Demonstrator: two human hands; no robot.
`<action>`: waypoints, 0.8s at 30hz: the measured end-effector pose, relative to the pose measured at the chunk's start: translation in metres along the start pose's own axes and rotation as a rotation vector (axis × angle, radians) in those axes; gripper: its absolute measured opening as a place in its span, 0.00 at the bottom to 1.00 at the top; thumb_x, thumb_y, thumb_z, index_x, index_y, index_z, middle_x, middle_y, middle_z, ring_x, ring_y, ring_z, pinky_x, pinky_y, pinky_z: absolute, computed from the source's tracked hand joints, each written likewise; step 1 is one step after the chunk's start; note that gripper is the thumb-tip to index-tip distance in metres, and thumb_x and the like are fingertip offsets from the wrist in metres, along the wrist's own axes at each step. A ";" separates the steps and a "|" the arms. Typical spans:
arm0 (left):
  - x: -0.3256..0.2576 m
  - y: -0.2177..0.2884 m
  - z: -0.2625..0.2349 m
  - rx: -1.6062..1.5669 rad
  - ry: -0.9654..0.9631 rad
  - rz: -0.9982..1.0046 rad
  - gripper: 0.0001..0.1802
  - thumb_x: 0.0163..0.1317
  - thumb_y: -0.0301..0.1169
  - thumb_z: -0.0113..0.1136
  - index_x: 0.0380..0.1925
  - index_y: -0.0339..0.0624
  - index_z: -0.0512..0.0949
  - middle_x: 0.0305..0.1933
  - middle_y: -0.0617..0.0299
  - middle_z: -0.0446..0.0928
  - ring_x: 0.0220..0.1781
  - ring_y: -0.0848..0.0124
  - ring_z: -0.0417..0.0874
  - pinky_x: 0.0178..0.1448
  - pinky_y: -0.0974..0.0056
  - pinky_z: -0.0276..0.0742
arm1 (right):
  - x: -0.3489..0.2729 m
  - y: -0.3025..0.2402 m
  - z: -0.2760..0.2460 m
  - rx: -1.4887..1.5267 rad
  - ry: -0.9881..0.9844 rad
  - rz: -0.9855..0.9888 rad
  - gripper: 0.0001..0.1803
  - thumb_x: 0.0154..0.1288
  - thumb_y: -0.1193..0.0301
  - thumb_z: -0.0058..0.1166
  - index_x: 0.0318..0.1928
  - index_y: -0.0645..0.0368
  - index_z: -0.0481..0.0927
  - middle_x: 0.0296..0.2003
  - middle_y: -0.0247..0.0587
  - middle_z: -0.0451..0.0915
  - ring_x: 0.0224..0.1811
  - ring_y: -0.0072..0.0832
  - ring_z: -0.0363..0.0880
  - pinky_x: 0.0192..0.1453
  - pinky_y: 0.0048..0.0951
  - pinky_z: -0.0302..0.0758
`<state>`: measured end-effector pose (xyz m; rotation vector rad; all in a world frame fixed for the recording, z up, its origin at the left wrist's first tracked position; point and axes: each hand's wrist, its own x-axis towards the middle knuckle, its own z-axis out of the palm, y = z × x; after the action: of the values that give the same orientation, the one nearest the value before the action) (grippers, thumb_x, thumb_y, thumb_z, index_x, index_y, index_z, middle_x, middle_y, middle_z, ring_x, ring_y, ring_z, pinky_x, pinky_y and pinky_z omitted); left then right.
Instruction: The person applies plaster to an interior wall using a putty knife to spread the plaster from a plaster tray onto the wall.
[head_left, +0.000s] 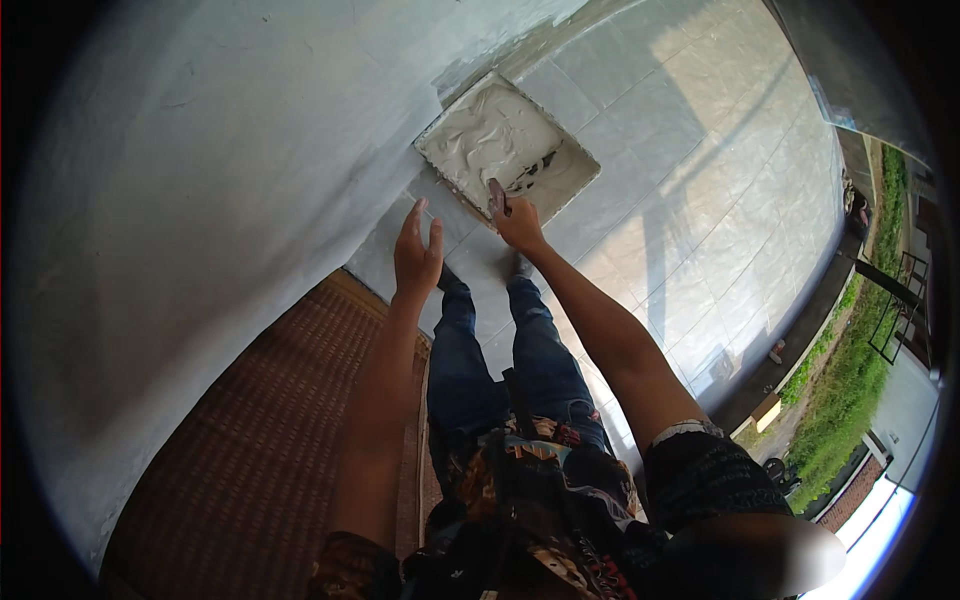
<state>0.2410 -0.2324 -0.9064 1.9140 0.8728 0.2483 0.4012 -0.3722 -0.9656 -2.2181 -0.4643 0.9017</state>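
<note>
A square tray (573, 183) sits on the tiled floor against the wall. Wet, pale grey plaster paste (492, 130) fills most of it, with a thinner smeared patch and dark specks toward its right corner. At the tray's near edge my right hand (519, 226) is closed around a small hand tool (497, 196) with a brownish handle; its working end cannot be made out. My left hand (416, 258) is held up between the wall and the tray, fingers stretched out and holding nothing. Pale smears mark its fingertips.
A grey plastered wall (230, 140) rises along the left. Beside my legs lies a brown woven mat (290, 440). Sunlit grey tiles (720, 190) extend right toward a dark ledge, with grass (850, 400) beyond it. My feet stand just short of the tray.
</note>
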 end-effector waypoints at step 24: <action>-0.028 -0.055 0.005 -0.084 0.060 -0.109 0.28 0.77 0.39 0.49 0.69 0.29 0.67 0.69 0.40 0.73 0.72 0.49 0.73 0.75 0.53 0.66 | -0.068 0.009 0.080 -0.358 -0.086 -0.296 0.08 0.60 0.78 0.55 0.36 0.71 0.83 0.38 0.62 0.83 0.38 0.50 0.86 0.41 0.49 0.84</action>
<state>0.1975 -0.2396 -0.9503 1.7833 0.9882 0.2736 0.2979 -0.3784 -0.9819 -2.3431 -1.0344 0.8036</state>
